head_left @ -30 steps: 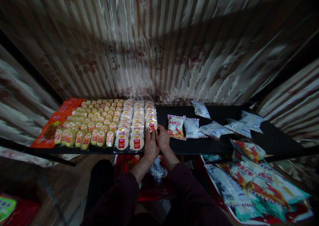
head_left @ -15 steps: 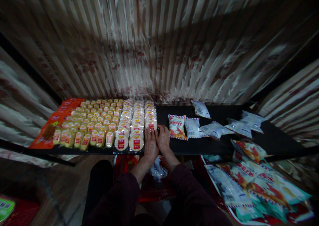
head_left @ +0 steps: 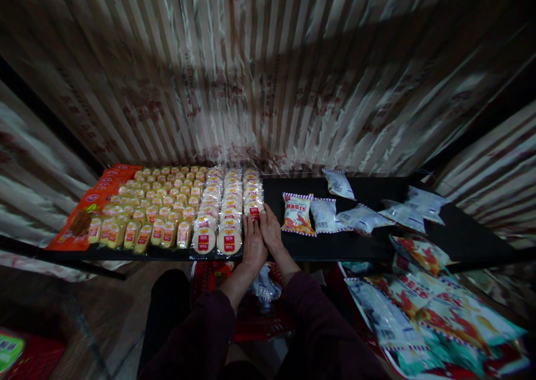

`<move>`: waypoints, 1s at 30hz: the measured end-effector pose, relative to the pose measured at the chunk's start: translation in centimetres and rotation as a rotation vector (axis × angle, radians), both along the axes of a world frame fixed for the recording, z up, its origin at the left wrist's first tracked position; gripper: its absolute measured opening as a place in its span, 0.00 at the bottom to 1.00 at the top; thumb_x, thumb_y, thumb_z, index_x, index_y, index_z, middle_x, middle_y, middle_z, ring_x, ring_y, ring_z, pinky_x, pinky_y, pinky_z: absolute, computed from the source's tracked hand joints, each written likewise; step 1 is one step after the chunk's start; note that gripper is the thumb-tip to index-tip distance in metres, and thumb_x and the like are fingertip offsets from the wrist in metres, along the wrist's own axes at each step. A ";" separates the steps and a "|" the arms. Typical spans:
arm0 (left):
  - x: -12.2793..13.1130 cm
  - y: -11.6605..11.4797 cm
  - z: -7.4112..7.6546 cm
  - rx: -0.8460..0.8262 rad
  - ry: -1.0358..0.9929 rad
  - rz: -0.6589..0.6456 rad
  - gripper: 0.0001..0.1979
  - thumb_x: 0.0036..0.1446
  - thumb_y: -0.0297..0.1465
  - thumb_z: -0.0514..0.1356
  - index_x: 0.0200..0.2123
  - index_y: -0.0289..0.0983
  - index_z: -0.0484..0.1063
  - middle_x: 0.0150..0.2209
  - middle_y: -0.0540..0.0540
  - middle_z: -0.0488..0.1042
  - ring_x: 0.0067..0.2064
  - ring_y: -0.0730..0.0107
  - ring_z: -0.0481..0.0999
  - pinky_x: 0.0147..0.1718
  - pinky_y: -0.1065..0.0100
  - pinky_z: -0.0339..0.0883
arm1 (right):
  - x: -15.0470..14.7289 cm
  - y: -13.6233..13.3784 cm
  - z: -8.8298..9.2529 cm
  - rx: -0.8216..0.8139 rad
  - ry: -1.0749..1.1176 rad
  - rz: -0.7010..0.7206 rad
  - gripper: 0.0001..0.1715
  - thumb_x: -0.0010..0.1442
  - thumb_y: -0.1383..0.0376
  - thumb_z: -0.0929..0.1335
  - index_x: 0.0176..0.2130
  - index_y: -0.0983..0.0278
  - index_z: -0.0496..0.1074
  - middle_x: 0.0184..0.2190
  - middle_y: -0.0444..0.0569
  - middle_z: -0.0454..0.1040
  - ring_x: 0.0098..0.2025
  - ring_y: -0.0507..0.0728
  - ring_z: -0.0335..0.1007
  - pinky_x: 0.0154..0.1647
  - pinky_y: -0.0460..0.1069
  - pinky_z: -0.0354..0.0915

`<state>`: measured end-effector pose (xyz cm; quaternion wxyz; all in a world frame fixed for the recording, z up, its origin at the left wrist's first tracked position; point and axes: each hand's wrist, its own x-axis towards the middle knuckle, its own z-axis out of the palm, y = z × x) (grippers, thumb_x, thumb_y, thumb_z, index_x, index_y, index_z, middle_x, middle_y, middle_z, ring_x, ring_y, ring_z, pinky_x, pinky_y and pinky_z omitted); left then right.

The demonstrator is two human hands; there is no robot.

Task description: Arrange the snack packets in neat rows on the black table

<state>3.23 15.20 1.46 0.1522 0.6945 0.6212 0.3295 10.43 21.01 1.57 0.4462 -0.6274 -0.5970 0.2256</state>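
My left hand [head_left: 254, 247] lies with fingers stretched forward against the near end of the right-hand row of wrapped rice crackers [head_left: 253, 193]. The front red-labelled packet there is partly covered by my fingertips. Close beside it, my right hand [head_left: 271, 230] has its fingers extended along the right edge of that row. Two more rows of round white rice crackers [head_left: 229, 240] stand to the left, overlapping from back to front. Both hands appear flat, with nothing gripped in them.
Small yellow wrapped cakes [head_left: 167, 232] and orange bags [head_left: 79, 221] fill the left of the black shelf [head_left: 326, 247]. On the right lie a white-and-red snack bag [head_left: 297, 213] and several turned-over bags [head_left: 362, 218]. Red baskets [head_left: 262, 327] and larger snack bags [head_left: 422, 304] sit below.
My right hand has uncurled and slid slightly forward, its fingers now straighter beside the cracker row. My left hand has barely moved. The packets look unchanged.
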 end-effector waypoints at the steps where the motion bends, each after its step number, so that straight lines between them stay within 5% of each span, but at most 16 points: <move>1: 0.0 0.0 0.1 0.001 -0.002 0.000 0.31 0.55 0.21 0.50 0.63 0.26 0.52 0.67 0.30 0.45 0.68 0.50 0.34 0.64 0.47 0.47 | 0.0 0.0 0.1 0.001 0.000 0.007 0.33 0.64 0.53 0.52 0.56 0.70 0.66 0.55 0.60 0.69 0.58 0.61 0.64 0.61 0.59 0.55; 7: 0.1 0.1 0.4 0.033 -0.005 -0.031 0.30 0.56 0.22 0.49 0.63 0.30 0.53 0.65 0.33 0.53 0.68 0.51 0.34 0.64 0.45 0.46 | 0.2 -0.2 0.5 -0.008 -0.006 0.053 0.31 0.64 0.54 0.52 0.56 0.67 0.66 0.54 0.57 0.71 0.56 0.60 0.65 0.59 0.58 0.58; 25: 0.3 -0.1 0.2 0.016 0.045 -0.008 0.29 0.57 0.19 0.48 0.63 0.23 0.51 0.66 0.27 0.44 0.67 0.53 0.33 0.64 0.49 0.46 | 0.4 -0.5 0.2 -0.031 0.014 -0.012 0.34 0.63 0.53 0.53 0.57 0.72 0.64 0.56 0.62 0.67 0.59 0.61 0.61 0.62 0.59 0.53; 30: 0.4 -0.3 0.0 0.079 0.037 -0.029 0.30 0.57 0.19 0.46 0.64 0.28 0.50 0.67 0.30 0.46 0.68 0.55 0.32 0.64 0.45 0.47 | 0.6 -0.6 0.0 -0.001 0.063 0.004 0.34 0.62 0.50 0.53 0.55 0.70 0.66 0.56 0.61 0.67 0.59 0.61 0.61 0.62 0.59 0.54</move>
